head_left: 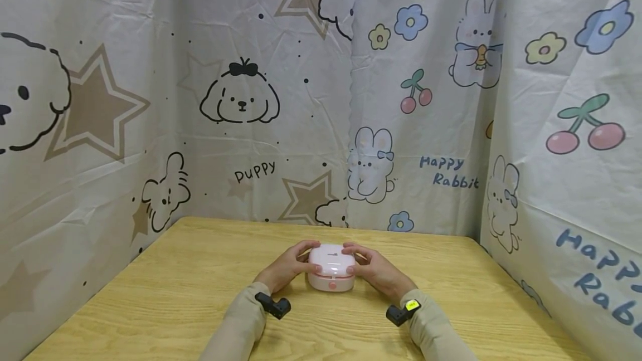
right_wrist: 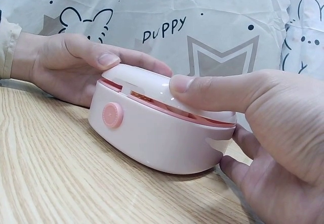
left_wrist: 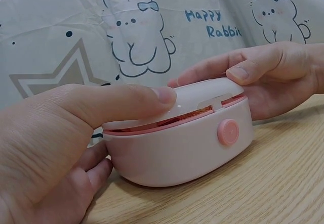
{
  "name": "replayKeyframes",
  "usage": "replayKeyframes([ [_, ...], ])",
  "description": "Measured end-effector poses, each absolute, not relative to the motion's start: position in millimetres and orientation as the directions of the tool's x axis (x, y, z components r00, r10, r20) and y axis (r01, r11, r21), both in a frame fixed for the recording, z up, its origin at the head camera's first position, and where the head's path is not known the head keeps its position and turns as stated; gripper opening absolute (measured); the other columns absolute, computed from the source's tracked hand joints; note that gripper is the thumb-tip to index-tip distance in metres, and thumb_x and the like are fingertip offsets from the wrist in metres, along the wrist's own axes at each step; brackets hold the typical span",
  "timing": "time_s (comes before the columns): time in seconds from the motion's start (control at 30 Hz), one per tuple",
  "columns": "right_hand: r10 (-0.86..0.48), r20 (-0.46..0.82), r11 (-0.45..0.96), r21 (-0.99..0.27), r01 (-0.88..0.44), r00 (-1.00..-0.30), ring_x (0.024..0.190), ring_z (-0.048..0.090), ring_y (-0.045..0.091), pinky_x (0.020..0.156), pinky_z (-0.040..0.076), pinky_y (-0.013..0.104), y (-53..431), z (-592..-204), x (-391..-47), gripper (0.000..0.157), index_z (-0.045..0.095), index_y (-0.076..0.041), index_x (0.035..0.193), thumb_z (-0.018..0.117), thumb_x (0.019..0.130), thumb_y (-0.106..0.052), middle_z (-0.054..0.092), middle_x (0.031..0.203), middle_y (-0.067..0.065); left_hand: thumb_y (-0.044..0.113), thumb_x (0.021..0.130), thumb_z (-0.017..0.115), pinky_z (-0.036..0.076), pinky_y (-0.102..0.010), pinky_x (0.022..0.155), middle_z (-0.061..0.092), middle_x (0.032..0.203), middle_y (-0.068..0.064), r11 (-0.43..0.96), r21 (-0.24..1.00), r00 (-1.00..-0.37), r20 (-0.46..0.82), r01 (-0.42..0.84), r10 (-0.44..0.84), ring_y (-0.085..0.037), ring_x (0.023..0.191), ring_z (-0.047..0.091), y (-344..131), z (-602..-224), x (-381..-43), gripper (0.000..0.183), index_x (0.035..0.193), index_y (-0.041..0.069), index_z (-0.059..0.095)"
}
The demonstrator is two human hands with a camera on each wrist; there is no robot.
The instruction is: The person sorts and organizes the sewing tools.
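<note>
A small rounded pale-pink box (head_left: 321,283) stands on the table between both hands, a round pink button (left_wrist: 228,132) on its front. Its glossy white lid (head_left: 332,259) sits slightly raised, and through the narrow gap something orange-brown shows, too little to identify. My left hand (head_left: 287,266) grips the lid from the left, thumb on the front edge and a finger at the back. From the other side my right hand (head_left: 377,269) holds the lid the same way. Lower fingers of each hand lie beside the box's ends, partly hidden.
The light wood table (head_left: 200,283) reaches back to hanging printed curtains (head_left: 241,144) that enclose it on the left, back and right. A small black camera (head_left: 273,305) is strapped to the left wrist, another camera (head_left: 403,313) to the right.
</note>
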State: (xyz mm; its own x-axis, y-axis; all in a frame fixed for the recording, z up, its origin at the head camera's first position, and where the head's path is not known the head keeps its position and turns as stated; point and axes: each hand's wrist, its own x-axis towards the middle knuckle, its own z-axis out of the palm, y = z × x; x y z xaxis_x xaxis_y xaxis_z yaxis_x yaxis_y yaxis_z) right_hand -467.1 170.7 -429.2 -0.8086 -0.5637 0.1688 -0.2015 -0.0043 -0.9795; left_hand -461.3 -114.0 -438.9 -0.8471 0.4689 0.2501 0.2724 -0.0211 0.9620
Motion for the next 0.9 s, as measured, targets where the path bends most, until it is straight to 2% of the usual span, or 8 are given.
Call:
replayKeyframes([
  [0.5,-0.543,0.141,0.035,-0.981,-0.191,-0.828,0.154,0.005,0.043,0.120,0.019,0.056,169.6,-427.2,-466.2,0.047,0.059,0.002,0.136,0.075,0.093,-0.004,0.020,0.169,0.015,0.008,0.092,0.077,0.029,-0.058,0.117,0.034,0.160,-0.023,0.006,0.956,-0.841,0.254,0.292,0.479,-0.047,0.149,0.025,-114.2,-435.5,-458.2,0.068,0.150,-0.003,0.043],
  [0.9,-0.553,0.143,0.036,-0.980,-0.195,-0.821,0.154,0.004,0.042,0.120,0.020,0.055,169.6,-427.0,-465.5,0.047,0.058,0.003,0.137,0.074,0.093,-0.002,0.019,0.169,0.014,0.008,0.093,0.076,0.028,-0.057,0.117,0.034,0.160,-0.022,0.021,0.955,-0.840,0.249,0.295,0.482,-0.045,0.150,0.025,-113.6,-435.7,-459.2,0.067,0.151,-0.002,0.043],
])
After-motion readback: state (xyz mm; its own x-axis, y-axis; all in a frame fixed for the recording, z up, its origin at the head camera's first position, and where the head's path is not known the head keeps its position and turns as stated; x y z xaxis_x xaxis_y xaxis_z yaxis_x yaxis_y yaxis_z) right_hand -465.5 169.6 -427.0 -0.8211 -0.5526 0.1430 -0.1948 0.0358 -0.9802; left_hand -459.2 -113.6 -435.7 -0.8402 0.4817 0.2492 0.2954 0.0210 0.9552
